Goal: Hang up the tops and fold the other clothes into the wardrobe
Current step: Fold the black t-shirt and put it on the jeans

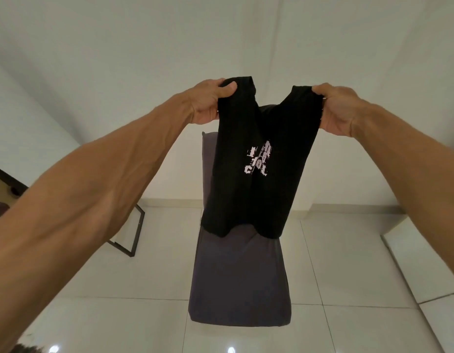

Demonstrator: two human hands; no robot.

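While both arms reach up and forward, I see the left hand (208,104) gripping one shoulder of a black T-shirt (256,194) in the upper middle of the frame, its fingers (227,89) clenched on the cloth. The right hand (340,112) grasps the other shoulder the same way. The shirt hangs spread between them, with a white print (257,161) facing me, in front of a dark covered chair (238,276) at centre. I cannot tell whether the hem touches the chair. At lower left a black frame (135,233) stands on the white tiled floor (348,276).
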